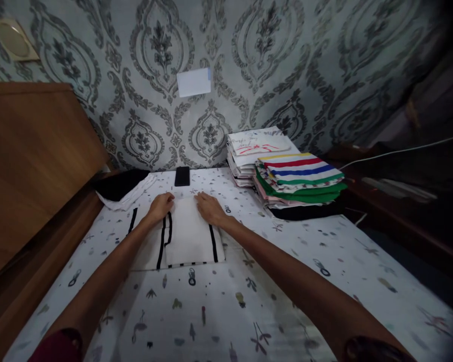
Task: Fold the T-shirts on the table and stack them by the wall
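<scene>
A white cloth with black stripes lies partly folded on the bed-like surface in front of me, its folded flap on the right and a single striped part on the left. At the far left corner of the flap, my left hand has its fingers curled in and closed on the cloth's edge. Opposite it, my right hand pinches the far right corner, palm down. The fingertips of both hands are partly hidden.
A black phone lies beyond my hands. To the right stand a stack of white folded cloths and a pile topped with a striped cloth. A black-and-white cloth lies at far left, near a wooden cabinet. A patterned wall rises behind.
</scene>
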Demonstrator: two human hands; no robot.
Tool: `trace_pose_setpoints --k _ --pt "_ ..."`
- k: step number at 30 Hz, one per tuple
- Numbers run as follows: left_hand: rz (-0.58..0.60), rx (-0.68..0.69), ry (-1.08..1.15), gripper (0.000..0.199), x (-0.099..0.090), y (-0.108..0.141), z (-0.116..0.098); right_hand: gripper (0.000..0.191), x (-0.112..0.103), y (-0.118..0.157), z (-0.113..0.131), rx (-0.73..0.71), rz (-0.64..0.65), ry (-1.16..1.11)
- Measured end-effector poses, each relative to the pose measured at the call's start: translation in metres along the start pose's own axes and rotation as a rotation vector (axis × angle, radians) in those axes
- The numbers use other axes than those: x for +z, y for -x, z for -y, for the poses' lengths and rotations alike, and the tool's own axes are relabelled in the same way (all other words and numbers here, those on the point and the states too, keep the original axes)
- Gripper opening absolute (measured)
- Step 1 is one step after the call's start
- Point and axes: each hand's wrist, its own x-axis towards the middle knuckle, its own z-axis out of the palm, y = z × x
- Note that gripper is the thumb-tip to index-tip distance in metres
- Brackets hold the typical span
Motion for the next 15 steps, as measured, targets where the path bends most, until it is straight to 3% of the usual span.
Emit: trace_pose_setpoints --k 8,15 --pt "-0.001 0.059 0.105 0.015 0.003 0.003 0.001 0.046 0.025 -0.001 -0.011 0.012 -0.005 -0.021" --pt "0.027 -0.021 0.072 0.015 0.003 -0.003 0.005 0.047 0.030 -0.003 -0.017 -0.027 -0.016 -0.030"
